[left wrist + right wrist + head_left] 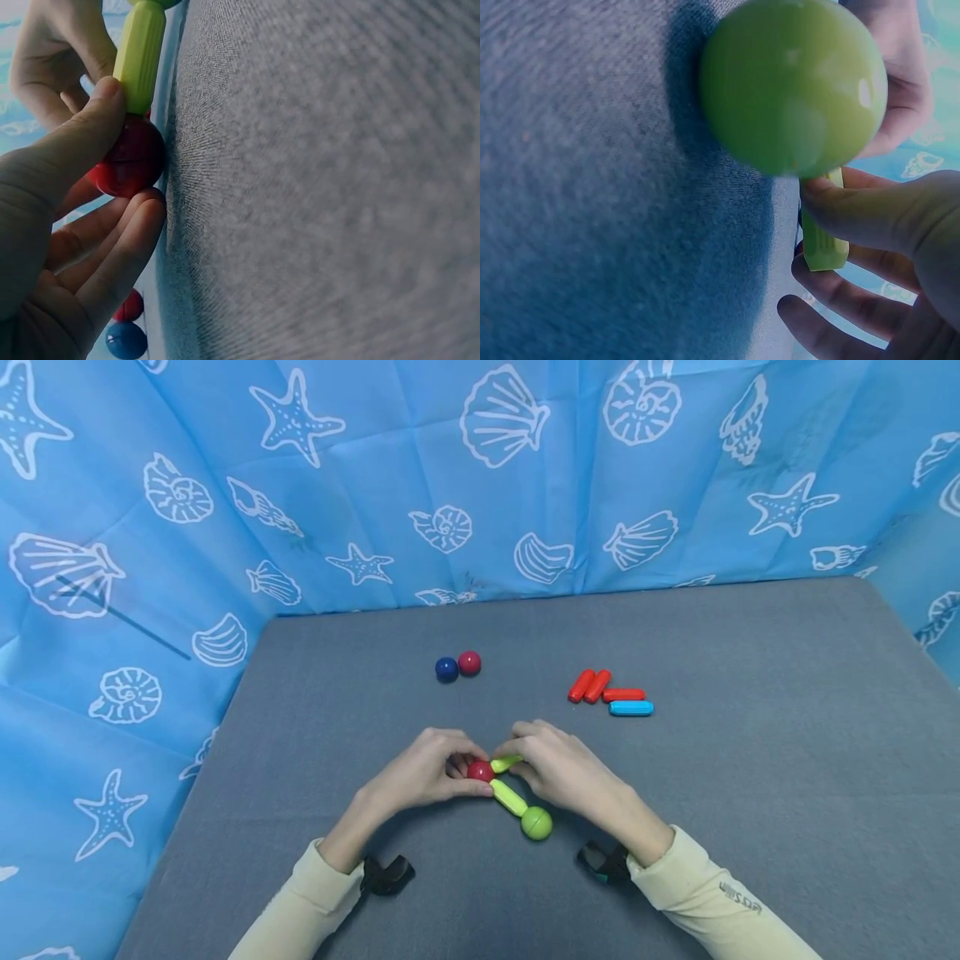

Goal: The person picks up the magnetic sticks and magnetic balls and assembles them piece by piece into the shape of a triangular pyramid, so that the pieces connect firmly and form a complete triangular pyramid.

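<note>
Left hand gripped a red ball mid-table, one lime stick running from it near and rightward to a green ball. Right hand pinched a second lime stick at the red ball's right. Dark lettering on the right sleeve stood inverted, too small to read surely.

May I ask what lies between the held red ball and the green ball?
The head view shows a yellow-green rod between the red ball and green ball.
</note>
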### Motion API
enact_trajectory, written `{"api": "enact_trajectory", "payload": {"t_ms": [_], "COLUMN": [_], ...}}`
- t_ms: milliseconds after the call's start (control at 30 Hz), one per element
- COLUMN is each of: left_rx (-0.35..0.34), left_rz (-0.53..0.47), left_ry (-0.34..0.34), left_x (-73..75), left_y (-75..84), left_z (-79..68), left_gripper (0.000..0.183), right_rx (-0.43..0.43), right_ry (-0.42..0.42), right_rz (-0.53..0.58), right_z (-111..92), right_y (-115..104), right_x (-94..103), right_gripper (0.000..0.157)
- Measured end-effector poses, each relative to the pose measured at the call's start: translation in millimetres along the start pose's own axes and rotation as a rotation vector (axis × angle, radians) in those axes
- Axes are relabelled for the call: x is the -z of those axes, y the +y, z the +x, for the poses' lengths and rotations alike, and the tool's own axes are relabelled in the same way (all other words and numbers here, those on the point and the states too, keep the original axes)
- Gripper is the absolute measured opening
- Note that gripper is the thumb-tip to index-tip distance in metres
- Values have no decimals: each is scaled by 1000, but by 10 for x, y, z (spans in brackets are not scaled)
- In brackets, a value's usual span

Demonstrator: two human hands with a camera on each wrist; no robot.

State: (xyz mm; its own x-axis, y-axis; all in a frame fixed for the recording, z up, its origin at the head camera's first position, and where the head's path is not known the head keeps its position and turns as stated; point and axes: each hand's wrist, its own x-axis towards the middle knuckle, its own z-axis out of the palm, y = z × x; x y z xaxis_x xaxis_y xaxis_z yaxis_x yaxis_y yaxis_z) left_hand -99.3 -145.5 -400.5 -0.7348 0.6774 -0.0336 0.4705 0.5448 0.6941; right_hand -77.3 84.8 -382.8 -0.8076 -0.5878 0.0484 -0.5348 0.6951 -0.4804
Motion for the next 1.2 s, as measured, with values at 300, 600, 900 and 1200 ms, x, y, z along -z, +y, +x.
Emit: {"api": "enact_trajectory", "payload": {"t_ms": [300, 600, 900, 1200], "left_rx": [-20, -13, 18, 37], "left_rz": [1, 31, 56, 68], "left_ry": [14, 34, 40, -9], "left_x": [-11, -29, -35, -33], "left_y": [8, -17, -17, -28], "left_z": [-7, -12, -21, -17], "left_gripper": [32, 28, 24, 43], "right_rx": [17, -31, -176, -321], "right_ry": [18, 52, 197, 203], "right_rz": [2, 6, -89, -138], "right_z": [-13, -71, -248, -438], "right_y": [1, 122, 538, 822], "right_x": [-16, 92, 396, 508], "right_gripper": [23, 38, 35, 29]}}
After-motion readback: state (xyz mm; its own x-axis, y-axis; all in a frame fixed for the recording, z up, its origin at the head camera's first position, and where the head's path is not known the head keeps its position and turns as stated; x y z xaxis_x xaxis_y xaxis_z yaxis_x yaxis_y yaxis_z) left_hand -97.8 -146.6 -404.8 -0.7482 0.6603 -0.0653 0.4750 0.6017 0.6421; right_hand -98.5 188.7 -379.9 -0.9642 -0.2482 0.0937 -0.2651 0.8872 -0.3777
